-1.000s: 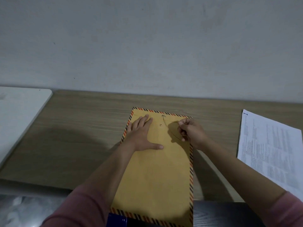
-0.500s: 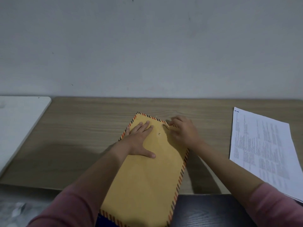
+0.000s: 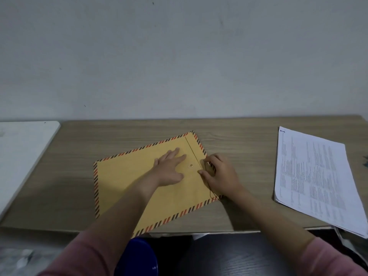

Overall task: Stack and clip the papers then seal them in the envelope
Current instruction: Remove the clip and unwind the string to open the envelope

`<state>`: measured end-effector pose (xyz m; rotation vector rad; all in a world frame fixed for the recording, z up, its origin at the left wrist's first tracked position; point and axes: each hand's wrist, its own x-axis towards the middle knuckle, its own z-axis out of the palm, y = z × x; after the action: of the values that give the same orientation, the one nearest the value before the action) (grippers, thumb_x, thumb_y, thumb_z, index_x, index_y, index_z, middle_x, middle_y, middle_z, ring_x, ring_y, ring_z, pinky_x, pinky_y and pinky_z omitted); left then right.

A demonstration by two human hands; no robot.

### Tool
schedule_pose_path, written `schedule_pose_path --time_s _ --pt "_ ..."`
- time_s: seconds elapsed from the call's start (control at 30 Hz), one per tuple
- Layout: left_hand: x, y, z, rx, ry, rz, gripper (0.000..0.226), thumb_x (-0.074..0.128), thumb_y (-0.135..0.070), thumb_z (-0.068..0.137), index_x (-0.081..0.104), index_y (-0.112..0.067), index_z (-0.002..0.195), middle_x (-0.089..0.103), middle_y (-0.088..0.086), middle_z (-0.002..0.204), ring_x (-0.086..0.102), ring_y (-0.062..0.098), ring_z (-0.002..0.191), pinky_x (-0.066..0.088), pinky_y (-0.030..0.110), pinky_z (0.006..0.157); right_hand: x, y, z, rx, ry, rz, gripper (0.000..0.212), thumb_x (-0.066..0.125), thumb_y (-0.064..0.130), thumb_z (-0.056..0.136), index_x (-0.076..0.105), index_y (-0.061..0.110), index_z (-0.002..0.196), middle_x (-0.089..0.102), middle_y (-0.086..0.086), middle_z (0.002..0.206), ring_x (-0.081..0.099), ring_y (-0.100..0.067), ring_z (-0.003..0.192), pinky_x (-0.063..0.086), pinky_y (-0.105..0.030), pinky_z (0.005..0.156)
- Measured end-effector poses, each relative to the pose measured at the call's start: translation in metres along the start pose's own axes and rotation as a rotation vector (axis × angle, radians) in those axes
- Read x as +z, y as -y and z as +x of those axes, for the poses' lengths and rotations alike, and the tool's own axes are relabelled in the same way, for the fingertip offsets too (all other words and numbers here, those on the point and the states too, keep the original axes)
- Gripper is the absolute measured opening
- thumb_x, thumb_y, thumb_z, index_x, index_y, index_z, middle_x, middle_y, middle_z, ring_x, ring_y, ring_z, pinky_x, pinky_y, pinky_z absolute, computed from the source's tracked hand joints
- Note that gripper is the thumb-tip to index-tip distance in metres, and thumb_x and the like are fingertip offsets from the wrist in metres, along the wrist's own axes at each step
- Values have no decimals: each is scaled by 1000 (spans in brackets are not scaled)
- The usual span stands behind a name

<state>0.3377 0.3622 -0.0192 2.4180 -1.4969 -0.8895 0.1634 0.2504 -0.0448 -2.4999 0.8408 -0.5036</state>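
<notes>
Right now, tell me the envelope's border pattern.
Diagonal orange and black stripes on the envelope; head view.

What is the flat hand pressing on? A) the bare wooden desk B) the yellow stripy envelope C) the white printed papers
B: the left hand lies flat, with straight fingers, on the yellow envelope, while the white papers sit apart at the right.

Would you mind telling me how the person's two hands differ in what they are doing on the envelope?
The left hand lies flat with fingers straight, pressing the envelope body; the right hand has curled fingers pinching the thin dark string at the flap. The left hand sits beside the round clasp, toward the envelope's middle, while the right hand is at its striped edge. Both rest on the envelope and wear pink sleeves.
</notes>
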Motion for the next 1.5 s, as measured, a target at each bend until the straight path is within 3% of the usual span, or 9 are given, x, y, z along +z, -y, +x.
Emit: schedule_pose_path --time_s 0.07,0.17,0.37,0.47,0.67,0.93,1.13,1.27,1.5 --pt "16 4 0 17 -81 39 75 49 -56 87 10 -40 148 -13 -14 158 -13 13 146 -8 48 115 3 2 -4 22 -18 -15 36 68 36 78 60 15 105 61 -1 103 52 -16 97 49 -32 81" --pt "34 11 1 88 -211 205 83 33 -75 81 2 -38 149 -16 -11 158 -14 15 146 -3 51 116 5 7 -4 32 -41 -47 31 65 30 80 59 11 105 64 -5 103 53 -22 98 49 -33 79" --pt "43 14 1 114 -309 290 86 20 -80 78 1 -36 149 -11 -7 159 -9 17 147 2 53 115 3 7 2 -15 -30 -108 17 56 18 84 57 8 98 66 -9 89 60 -25 80 49 -33 60" --pt "42 15 1 128 -300 285 93 20 -85 73 1 -36 149 -12 -7 159 -10 17 147 1 54 115 -5 3 4 -3 -45 -61 22 54 15 86 56 9 107 62 -9 99 60 -24 80 44 -30 56" --pt "36 18 2 188 -234 319 101 21 -91 66 -4 -38 149 -17 -9 158 -14 16 146 0 54 116 -18 -15 -2 -143 -64 -63 27 59 6 81 62 9 108 60 -7 123 57 -26 106 56 -40 73" --pt "24 16 4 228 -163 363 103 24 -92 61 1 -41 148 2 -1 157 4 23 144 -4 55 114 -27 -37 -15 -170 -21 -140 24 65 13 80 69 14 104 64 -5 122 56 -27 106 54 -41 77" --pt "34 -21 3 204 -243 158 81 51 -56 78 17 -33 148 20 -5 153 16 21 141 5 52 116 -35 -44 -21 -66 130 28 40 66 25 82 59 15 121 64 0 122 55 -16 111 47 -36 96" --pt "46 -51 15 22 -394 1 79 38 -74 78 26 -31 144 35 -3 142 29 23 133 22 54 110 -44 -45 -22 0 277 134 63 73 39 75 50 19 131 57 1 131 49 -14 120 43 -39 103" --pt "53 -69 22 -130 -386 85 89 49 -78 65 32 -29 137 30 1 135 28 27 129 22 61 106 -59 -58 -18 4 467 108 96 84 45 57 39 24 140 43 3 145 36 -13 134 26 -44 114"
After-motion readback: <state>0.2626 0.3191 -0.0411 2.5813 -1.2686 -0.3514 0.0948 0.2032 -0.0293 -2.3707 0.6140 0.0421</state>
